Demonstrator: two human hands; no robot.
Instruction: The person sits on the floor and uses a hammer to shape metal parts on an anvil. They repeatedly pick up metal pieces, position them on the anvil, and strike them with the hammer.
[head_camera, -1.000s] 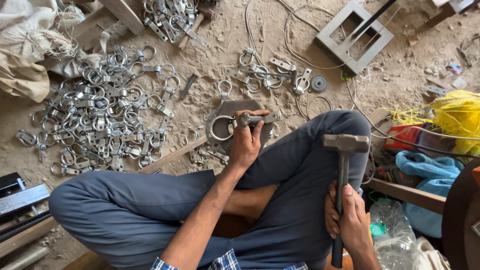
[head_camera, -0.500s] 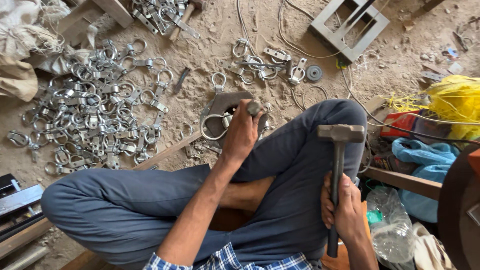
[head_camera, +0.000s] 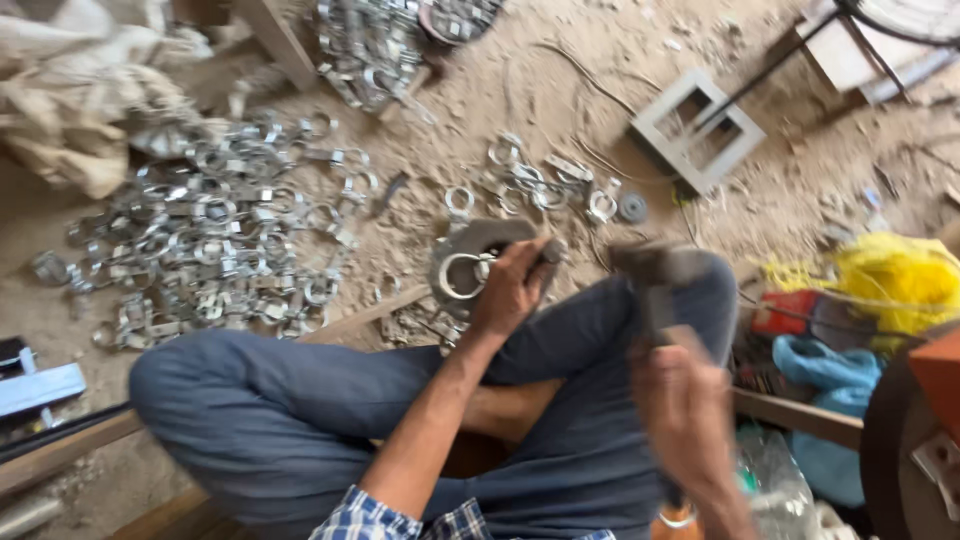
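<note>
Our left hand (head_camera: 512, 285) is clamped on a metal ring clamp (head_camera: 462, 275), holding it on the small anvil block (head_camera: 480, 240) at 12 o'clock from our knee. Right hand (head_camera: 685, 410), blurred, is wrapped around the hammer (head_camera: 655, 270) handle. Clamp pile (head_camera: 215, 245) sits at 10 o'clock.

A silver ring clamp (head_camera: 462, 277) lies flat on a grey metal block (head_camera: 478, 240); the blurred hammer (head_camera: 655, 275) is raised.

Dusty sandy floor (head_camera: 560, 110), strewn with a heap of metal ring clamps (head_camera: 215, 250), a grey square frame (head_camera: 697, 130), wooden planks (head_camera: 370, 315).
</note>
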